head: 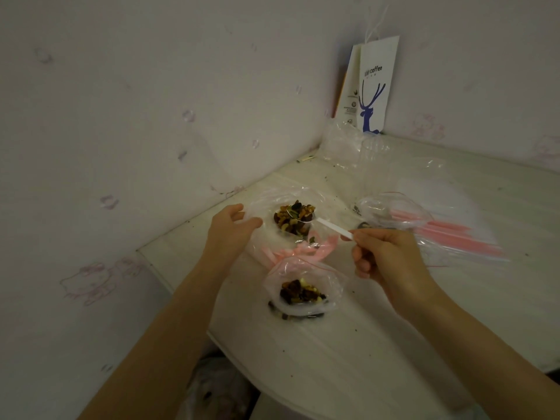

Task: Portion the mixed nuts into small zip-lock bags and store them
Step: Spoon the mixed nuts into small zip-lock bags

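A clear bag [266, 204] with a heap of mixed nuts [293, 219] lies open on the white table [378, 328]. My left hand [231, 228] pinches that bag's left edge. My right hand [380, 257] grips the handle of a white plastic spoon [331, 227], whose bowl rests in the nuts. Nearer to me sits a small zip-lock bag [303, 291] with a pink strip, holding a portion of nuts. Part of a dark pile shows under its lower edge.
A stack of zip-lock bags with pink strips [448, 234] lies to the right, with crumpled clear plastic [345, 144] behind it. A white paper coffee bag [374, 86] stands in the wall corner. The table's edge runs on my left, close to the wall.
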